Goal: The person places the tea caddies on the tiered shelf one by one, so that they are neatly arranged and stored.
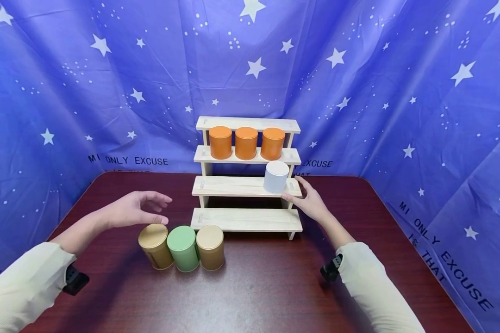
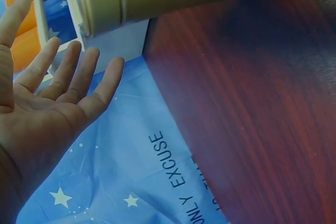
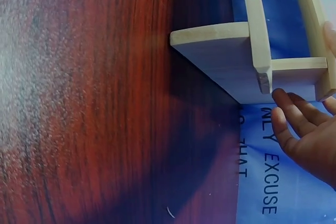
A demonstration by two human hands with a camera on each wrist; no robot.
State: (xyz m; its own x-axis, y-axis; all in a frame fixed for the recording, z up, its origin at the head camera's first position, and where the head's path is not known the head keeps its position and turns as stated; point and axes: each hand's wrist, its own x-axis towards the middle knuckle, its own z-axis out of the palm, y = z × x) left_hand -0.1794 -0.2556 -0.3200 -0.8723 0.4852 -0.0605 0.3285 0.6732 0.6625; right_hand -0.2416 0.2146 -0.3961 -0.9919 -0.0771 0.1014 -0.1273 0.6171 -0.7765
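A white canister (image 1: 276,177) stands near the right end of the second shelf from the bottom of a wooden stepped rack (image 1: 229,186). My right hand (image 1: 309,199) is at that shelf end with fingers loosely extended, its thumb just below the canister; whether it touches the shelf I cannot tell. In the left wrist view, the fingers of my left hand (image 2: 52,98) are spread and hold nothing. The head view has that hand just above a gold canister (image 1: 155,249) on the table. Beside it stand a green canister (image 1: 184,249) and another gold canister (image 1: 210,249).
Three orange canisters (image 1: 246,144) line the rack's third shelf. The rack stands toward the back of a dark red wooden table (image 1: 266,282). Behind the table hangs a blue curtain (image 1: 158,106) with white stars and lettering.
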